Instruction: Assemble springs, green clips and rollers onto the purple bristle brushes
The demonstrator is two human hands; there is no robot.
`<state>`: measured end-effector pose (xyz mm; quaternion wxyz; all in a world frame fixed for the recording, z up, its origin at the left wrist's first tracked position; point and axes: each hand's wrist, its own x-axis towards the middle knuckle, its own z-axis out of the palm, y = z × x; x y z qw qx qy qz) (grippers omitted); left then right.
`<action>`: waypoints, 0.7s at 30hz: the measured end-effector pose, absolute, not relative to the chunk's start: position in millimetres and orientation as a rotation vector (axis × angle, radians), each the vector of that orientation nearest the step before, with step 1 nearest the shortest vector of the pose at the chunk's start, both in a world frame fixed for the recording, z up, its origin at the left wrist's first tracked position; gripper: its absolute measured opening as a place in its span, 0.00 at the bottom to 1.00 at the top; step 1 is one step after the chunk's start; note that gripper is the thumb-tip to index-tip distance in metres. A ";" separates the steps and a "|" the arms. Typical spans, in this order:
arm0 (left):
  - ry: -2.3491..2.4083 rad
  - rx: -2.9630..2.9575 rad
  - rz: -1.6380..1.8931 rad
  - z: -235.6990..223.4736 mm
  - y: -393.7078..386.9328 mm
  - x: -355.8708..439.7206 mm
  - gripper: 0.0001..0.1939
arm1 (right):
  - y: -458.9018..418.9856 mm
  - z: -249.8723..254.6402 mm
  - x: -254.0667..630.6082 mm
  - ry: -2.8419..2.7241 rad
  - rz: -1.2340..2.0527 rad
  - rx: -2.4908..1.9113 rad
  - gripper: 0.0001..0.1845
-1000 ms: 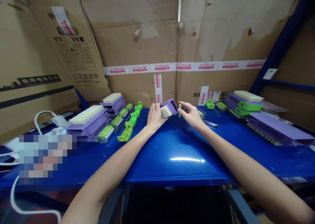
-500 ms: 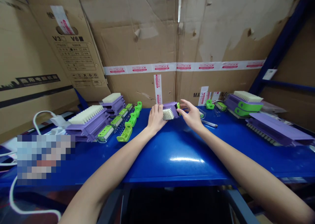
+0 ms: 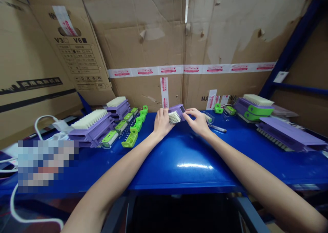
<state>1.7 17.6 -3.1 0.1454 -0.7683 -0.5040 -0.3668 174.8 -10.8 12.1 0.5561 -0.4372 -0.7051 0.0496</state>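
Note:
My left hand [image 3: 162, 123] is wrapped round the left part of a purple brush [image 3: 177, 109] with cream bristles, held tilted at the back of the blue table. The bristles face toward me and downward. At the brush's right end, which looks dark and open, the fingertips of my right hand [image 3: 196, 120] are drawn together. Whatever they pinch is hidden. Just behind my right hand lie a small part with a pale face [image 3: 208, 117] and a thin screwdriver-like tool [image 3: 217, 128].
On the left stand purple brushes [image 3: 89, 132], a row of green-topped metal parts [image 3: 110, 137], springs and green end pieces [image 3: 130, 138]. More brushes [image 3: 289, 134] and a green end piece [image 3: 218, 108] lie on the right. White cables [image 3: 38, 221] hang at left; cardboard [image 3: 143, 41] walls the back.
The green piece seen at the brush's right end is out of sight now. My right fingers have closed together and moved slightly left against that end; the brush has tilted a little.

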 end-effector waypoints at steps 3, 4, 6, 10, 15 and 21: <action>-1.436 -2.219 -1.064 -3.9 18.1 1.6 0.31 | -11.5 12.1 173.9 -1.706 0.101 -1.058 0.14; -1.438 -2.217 -1.065 -4.1 18.4 1.5 0.31 | -11.1 13.0 174.5 -1.701 0.089 -1.058 0.15; -1.444 -2.210 -1.070 -4.5 19.3 1.0 0.31 | -8.6 16.1 179.0 -1.653 0.038 -1.064 0.16; -1.448 -2.203 -1.051 -4.4 21.1 -0.8 0.32 | 2.7 20.2 203.1 -1.500 -0.140 -1.234 0.16; -1.437 -2.215 -0.999 -2.7 19.4 -0.7 0.30 | 15.7 6.9 239.8 -1.523 -0.265 -1.704 0.23; -1.433 -2.216 -1.008 -3.2 19.2 -0.2 0.29 | 30.0 0.4 260.6 -1.287 0.192 -1.592 0.21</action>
